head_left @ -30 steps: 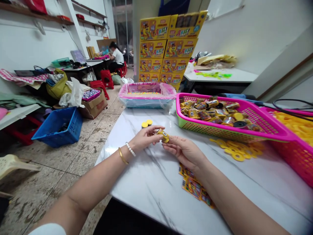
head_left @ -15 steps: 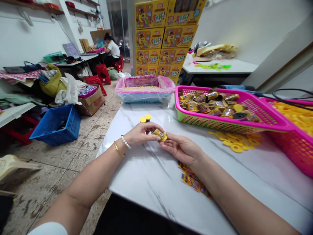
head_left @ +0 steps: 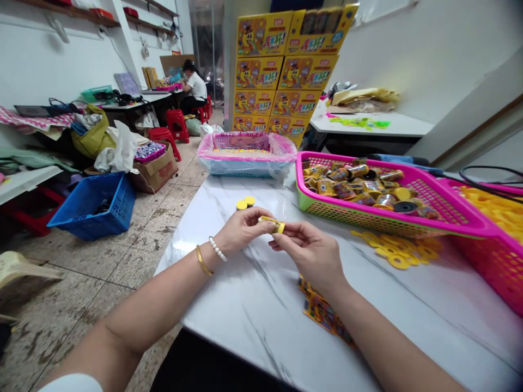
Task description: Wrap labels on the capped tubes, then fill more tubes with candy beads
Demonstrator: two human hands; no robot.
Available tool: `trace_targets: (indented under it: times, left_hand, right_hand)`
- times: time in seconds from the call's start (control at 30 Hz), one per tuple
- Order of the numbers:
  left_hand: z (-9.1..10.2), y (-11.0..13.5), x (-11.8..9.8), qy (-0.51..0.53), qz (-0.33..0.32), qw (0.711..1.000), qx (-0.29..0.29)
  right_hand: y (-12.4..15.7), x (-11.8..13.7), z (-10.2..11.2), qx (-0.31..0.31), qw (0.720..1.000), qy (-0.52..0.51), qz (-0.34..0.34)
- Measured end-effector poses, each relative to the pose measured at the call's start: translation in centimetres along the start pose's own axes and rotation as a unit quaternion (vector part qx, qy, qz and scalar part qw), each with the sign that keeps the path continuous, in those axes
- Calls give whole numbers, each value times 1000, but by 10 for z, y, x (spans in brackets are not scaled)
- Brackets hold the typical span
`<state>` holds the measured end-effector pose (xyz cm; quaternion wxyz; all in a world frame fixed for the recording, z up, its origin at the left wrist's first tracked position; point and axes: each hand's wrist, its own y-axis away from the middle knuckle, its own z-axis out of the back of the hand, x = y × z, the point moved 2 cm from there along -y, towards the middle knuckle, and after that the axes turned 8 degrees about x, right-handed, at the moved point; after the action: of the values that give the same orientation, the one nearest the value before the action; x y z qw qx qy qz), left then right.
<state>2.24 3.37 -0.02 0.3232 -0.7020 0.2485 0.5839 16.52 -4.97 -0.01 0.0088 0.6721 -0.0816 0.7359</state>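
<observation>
Both my hands meet over the white marble table (head_left: pixel 253 305) on one small yellow labelled roll (head_left: pixel 273 224). My left hand (head_left: pixel 241 228), with a gold bangle and a pearl bracelet at the wrist, pinches its left end. My right hand (head_left: pixel 310 253) closes its fingertips on the right end. Two small yellow-capped rolls (head_left: pixel 245 203) stand on the table just beyond my left hand. A stack of printed yellow stickers (head_left: pixel 322 313) lies partly under my right forearm.
A pink basket (head_left: pixel 441 215) of several labelled rolls sits right of my hands, with yellow rings (head_left: pixel 398 251) in front of it and another pink basket (head_left: pixel 496 256) at the far right. A plastic-lined tray (head_left: pixel 246 155), stacked yellow cartons (head_left: pixel 281 71), a blue crate (head_left: pixel 96 207) and a seated person (head_left: pixel 195 90) lie beyond.
The roll has turned between my fingertips and now shows a flatter, thinner side. My right hand has closed more over its right end. The view shifted slightly.
</observation>
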Motion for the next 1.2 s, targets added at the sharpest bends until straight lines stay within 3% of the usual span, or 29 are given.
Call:
trace_targets:
  times: [0.23,0.33,0.4,0.63,0.73,0.83,1.07,1.2]
  left_hand:
    - [0,4,-14,-153,-58,984,71]
    - [-2,5,-13,-183,-65,978,79]
    - [-5,4,-9,-194,-72,975,76]
    - [-5,1,8,-77,29,996,19]
    - [-4,0,8,-106,48,993,19]
    - [-6,1,8,-94,49,994,30]
    - [-10,1,12,44,81,995,29]
    - [-13,3,12,149,118,982,17]
  right_hand:
    - [3,12,-7,14,991,-102,-85]
    - [1,7,-8,25,982,-127,-139]
    - [-1,3,-6,24,982,-129,-136]
    - [-6,0,7,27,1000,3,11]
    - [-4,1,7,38,999,5,1]
    - [-2,4,4,9,1000,5,-12]
    - [-3,2,-2,-11,996,-74,-46]
    - [-7,-3,2,17,991,-115,-71]
